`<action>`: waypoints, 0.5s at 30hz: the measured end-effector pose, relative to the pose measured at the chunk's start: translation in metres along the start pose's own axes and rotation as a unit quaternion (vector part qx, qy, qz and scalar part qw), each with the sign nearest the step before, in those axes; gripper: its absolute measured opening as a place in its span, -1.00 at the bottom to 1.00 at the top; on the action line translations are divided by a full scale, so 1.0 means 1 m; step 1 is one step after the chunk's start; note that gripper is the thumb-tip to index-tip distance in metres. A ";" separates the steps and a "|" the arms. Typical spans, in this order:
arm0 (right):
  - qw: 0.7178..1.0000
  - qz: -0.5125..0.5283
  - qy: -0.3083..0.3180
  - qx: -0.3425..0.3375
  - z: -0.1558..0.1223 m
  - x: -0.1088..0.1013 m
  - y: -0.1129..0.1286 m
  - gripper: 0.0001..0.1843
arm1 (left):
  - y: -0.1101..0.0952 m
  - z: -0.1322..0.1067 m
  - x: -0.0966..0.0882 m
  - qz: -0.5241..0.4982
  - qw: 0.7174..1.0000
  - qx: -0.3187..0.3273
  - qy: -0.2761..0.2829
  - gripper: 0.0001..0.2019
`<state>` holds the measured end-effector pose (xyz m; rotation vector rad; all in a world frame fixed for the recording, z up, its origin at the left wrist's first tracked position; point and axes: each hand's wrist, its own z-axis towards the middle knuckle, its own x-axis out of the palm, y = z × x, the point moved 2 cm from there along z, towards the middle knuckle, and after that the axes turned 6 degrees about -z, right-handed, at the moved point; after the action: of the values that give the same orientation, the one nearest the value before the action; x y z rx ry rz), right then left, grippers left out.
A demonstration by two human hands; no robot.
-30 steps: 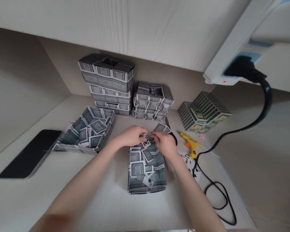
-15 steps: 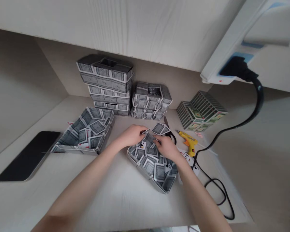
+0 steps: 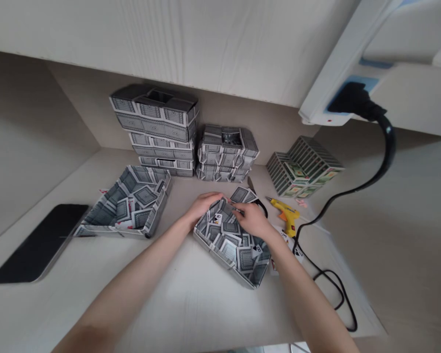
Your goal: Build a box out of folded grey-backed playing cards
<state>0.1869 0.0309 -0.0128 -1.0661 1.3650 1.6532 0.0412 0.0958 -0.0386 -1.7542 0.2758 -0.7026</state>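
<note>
In the middle of the desk stands an open box made of playing cards (image 3: 220,261), patterned backs showing, with loose cards lying inside. My left hand (image 3: 203,205) is closed around its far left corner, the fingers behind the wall. Just inside the far wall, my right hand (image 3: 254,219) is closed in a pinch over the box; whatever sits between its fingertips is too small to make out. Behind that hand lie loose playing cards (image 3: 241,194) and the black handle of a tool (image 3: 261,207), partly covered.
A second open card box (image 3: 158,208) stands left, near a black phone (image 3: 40,245). Stacked card boxes (image 3: 161,130) line the back. To the right are a yellow glue gun (image 3: 285,214), card packs (image 3: 303,166) and a black cable (image 3: 334,196). A shelf (image 3: 206,44) hangs above.
My left hand has lowered from holding a card above the box to the box's far left corner. My right hand stays almost in place, still pinched. The view has shifted slightly.
</note>
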 end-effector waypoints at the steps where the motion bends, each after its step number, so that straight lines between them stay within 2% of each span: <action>1: 1.000 0.004 0.003 0.001 0.000 0.000 0.000 -0.71 | 0.001 0.000 0.002 -0.024 1.000 0.006 0.013 -0.68; 5: 1.000 0.018 0.018 0.008 0.002 0.001 -0.002 -0.72 | 0.005 0.000 0.005 -0.061 0.997 0.012 0.051 -0.74; 10: 0.999 0.032 0.018 -0.018 0.004 0.001 -0.003 -0.74 | 0.010 0.000 0.004 -0.040 0.998 -0.018 0.053 -0.65; 15: 0.999 0.049 0.009 -0.020 0.004 -0.001 -0.003 -0.75 | 0.007 0.000 0.004 -0.057 0.997 0.014 0.053 -0.70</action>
<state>0.1891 0.0350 -0.0131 -1.0545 1.4198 1.7526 0.0459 0.0913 -0.0443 -1.7191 0.2381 -0.8797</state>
